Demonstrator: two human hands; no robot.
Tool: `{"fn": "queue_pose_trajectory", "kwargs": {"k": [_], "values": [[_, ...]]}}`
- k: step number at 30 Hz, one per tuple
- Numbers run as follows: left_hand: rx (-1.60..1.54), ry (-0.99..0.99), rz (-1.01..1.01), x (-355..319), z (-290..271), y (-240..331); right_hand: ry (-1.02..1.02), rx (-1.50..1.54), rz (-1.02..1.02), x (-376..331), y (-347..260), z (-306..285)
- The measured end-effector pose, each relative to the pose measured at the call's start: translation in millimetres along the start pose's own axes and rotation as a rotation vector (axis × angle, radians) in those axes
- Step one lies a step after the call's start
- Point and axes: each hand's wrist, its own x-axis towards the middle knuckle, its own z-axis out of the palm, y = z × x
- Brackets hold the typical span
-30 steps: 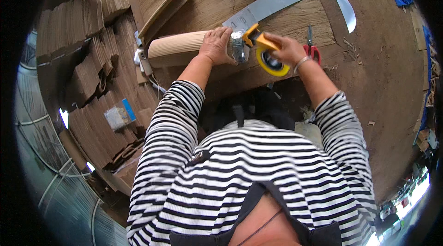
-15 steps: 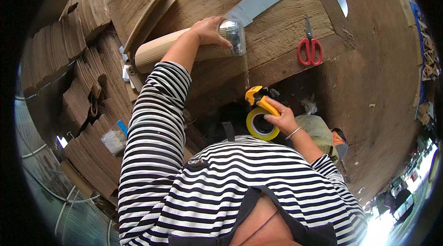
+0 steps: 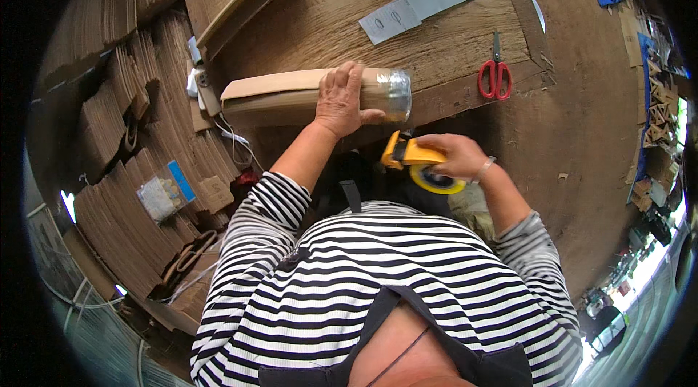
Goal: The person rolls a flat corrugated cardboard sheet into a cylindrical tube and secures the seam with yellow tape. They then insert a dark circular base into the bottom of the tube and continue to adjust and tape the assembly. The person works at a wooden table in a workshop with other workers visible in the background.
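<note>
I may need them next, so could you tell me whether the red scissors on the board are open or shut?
Shut: the red scissors lie flat with blades together in one line.

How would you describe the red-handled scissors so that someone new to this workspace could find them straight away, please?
Start at the big wooden worktable and find the rolled cardboard tube under the left hand. Look to the right, past its tape-wrapped end, toward the table's right edge: the scissors lie flat there with blades pointing away from the person. Their bright red handles set them apart from the grey paper strip beyond them.
</note>
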Motion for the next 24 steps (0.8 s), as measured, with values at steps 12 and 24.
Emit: {"fn": "queue_pose_trajectory", "kwargs": {"k": [12, 24], "values": [[-0.025, 0.140, -0.055, -72.2, 27.6, 9.3, -0.210, -0.859, 0.056, 87.6, -123.6, -87.8], [0.108, -0.257, 0.068, -8.7, 3.0, 30.0, 0.228, -0.451, -0.002, 25.8, 31.0, -79.0]]}}
